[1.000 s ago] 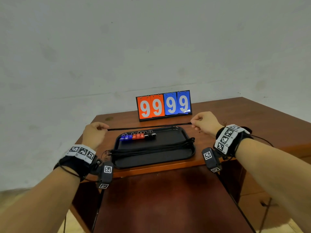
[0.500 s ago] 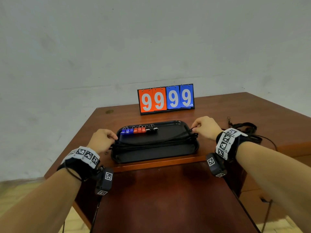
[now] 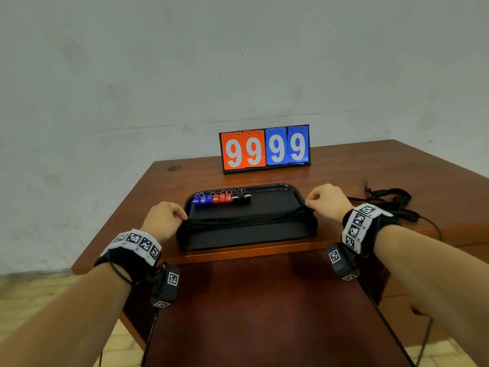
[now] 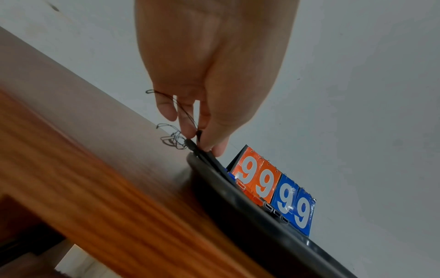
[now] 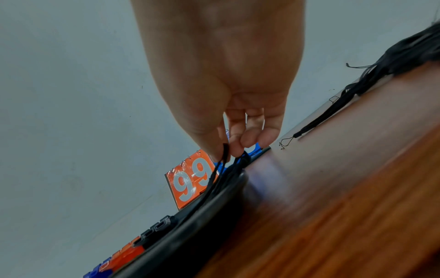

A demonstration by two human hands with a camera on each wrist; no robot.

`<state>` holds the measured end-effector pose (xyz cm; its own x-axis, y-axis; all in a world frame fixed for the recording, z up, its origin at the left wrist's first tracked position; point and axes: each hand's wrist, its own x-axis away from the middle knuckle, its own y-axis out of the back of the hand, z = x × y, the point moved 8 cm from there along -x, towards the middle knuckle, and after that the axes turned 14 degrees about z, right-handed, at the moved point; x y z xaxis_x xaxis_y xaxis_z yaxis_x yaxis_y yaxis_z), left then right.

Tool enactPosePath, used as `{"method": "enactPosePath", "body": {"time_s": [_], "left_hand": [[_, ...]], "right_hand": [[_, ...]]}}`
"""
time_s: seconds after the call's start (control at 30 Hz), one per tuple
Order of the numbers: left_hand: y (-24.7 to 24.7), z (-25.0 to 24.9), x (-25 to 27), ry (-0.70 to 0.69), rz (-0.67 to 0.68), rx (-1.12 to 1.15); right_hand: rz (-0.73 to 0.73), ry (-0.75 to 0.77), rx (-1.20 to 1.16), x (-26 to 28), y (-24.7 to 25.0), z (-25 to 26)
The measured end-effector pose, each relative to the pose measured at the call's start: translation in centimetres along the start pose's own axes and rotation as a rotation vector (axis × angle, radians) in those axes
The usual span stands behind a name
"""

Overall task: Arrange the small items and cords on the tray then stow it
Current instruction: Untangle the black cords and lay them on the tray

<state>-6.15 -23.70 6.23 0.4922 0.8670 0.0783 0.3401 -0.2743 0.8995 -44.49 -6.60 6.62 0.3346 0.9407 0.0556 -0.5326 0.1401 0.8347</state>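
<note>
Both my left hand (image 3: 165, 218) and right hand (image 3: 326, 200) are pinching the black cord (image 3: 248, 220) ends at the tray (image 3: 246, 237)'s side edges.

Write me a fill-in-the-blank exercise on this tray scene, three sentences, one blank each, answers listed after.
1. Both hands, the left hand and the right hand, pinch the ends of a black ____ laid across the tray.
2. Every card on the scoreboard shows the digit ____.
3. In the row of clips along the tray's far edge, the red ones sit between the blue ones and the ____ ones.

Missing words: cord; 9; black
</note>
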Motion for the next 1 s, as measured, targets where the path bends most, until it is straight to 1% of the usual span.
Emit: {"method": "enactPosePath", "body": {"time_s": [0.23,0.33,0.4,0.5,0.63,0.77,1.0], "left_hand": [[-0.2,0.3,0.0,0.012,0.006,-0.019],[-0.1,0.2,0.0,0.039,0.002,-0.022],[0.2,-0.4,0.2,0.039,-0.016,-0.037],[0.7,-2.3,0.5,0.005,-0.034,-0.022],[0.5,-6.5,0.3,-0.067,-0.035,0.018],[-0.8,-12.5,-0.5,-0.170,-0.024,0.041],[-5.4,-24.3,-1.5,-0.339,0.053,0.050]], "right_hand": [[-0.001,-0.020,0.007,0.1,-0.5,-0.5],[-0.029,-0.027,0.008,0.1,-0.4,-0.7],[-0.054,-0.018,0.003,0.4,-0.2,-0.6],[-0.083,-0.003,-0.011,0.9,0.7,-0.4],[-0.112,0.014,-0.031,2.2,2.8,-0.9],[-0.136,0.000,-0.054,4.1,5.5,-2.8],[-0.207,-0.093,-0.082,8.0,10.2,-9.1]]}}
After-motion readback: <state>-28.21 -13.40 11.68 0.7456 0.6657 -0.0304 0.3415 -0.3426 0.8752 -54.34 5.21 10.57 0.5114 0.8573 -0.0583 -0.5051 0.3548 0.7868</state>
